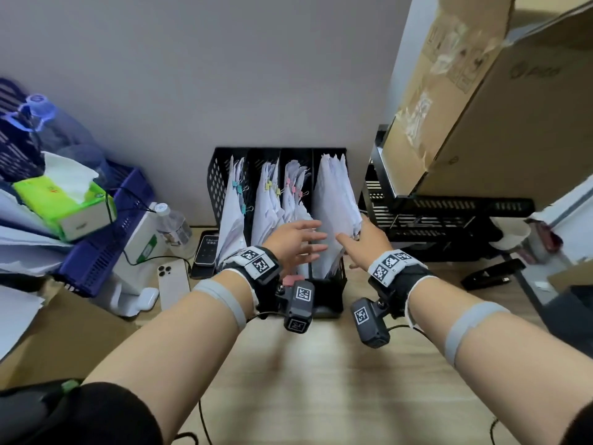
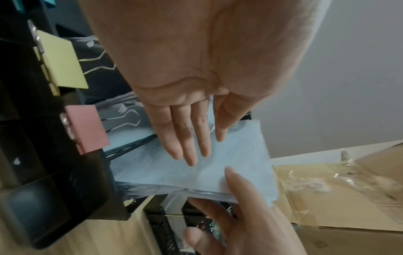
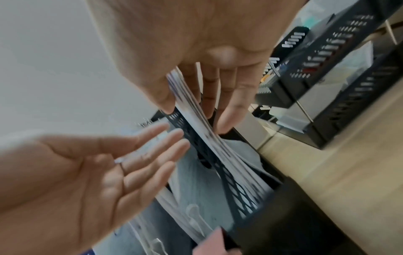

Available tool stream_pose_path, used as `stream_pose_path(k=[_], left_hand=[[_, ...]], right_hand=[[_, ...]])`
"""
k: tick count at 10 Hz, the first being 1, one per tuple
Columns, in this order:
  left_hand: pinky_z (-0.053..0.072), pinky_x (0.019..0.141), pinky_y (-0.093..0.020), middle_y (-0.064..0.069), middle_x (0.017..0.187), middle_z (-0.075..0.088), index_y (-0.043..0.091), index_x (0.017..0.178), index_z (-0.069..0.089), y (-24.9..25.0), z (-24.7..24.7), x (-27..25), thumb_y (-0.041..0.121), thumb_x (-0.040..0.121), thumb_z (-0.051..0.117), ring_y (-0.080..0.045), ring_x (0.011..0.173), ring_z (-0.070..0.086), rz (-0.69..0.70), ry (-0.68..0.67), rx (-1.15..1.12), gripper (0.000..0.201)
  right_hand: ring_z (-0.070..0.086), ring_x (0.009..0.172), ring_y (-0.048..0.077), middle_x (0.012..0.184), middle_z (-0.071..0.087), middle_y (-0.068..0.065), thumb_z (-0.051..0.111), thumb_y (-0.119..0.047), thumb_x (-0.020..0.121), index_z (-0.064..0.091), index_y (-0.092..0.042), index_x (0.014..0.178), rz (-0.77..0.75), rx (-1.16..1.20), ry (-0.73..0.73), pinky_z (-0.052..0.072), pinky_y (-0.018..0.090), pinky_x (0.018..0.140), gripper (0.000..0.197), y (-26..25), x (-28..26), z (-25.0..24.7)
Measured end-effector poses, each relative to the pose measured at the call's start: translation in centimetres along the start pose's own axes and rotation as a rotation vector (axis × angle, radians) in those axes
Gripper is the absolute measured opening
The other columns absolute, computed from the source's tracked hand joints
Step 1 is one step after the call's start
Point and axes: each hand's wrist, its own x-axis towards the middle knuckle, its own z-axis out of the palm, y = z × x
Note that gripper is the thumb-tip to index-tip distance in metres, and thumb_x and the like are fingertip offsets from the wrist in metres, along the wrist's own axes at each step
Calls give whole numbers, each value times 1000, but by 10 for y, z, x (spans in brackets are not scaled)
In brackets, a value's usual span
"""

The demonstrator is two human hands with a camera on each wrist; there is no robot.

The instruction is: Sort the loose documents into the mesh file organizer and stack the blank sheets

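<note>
On the wooden desk (image 1: 321, 364), right hand (image 1: 364, 244) pinches papers (image 1: 337, 207) in organizer (image 1: 221, 175)

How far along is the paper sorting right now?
Done: clipped bundles fill three slots of the black mesh file organizer. In hand: the right hand holds the unclipped white sheets in the rightmost slot; the left hand is open beside them. No loose papers show on the wooden desk.

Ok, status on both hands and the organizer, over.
Left hand open, fingers flat on the paper stack. Right hand pinching that stack, rightmost slot of mesh organizer. Nothing blocking.
</note>
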Motion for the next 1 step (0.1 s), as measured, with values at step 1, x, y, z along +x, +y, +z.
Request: stream_pose_path(k=[1], left_hand=[[56,96,-39,-15,123,71,9,128,60,16,-10,-13,0,101,44,-31,112,71,79,6,-18,33]], right_hand=[[63,96,22,107,63,2,60,-28,89,48,-20,131,-105,18,152,50,35,87,45,-30,-14,-31]])
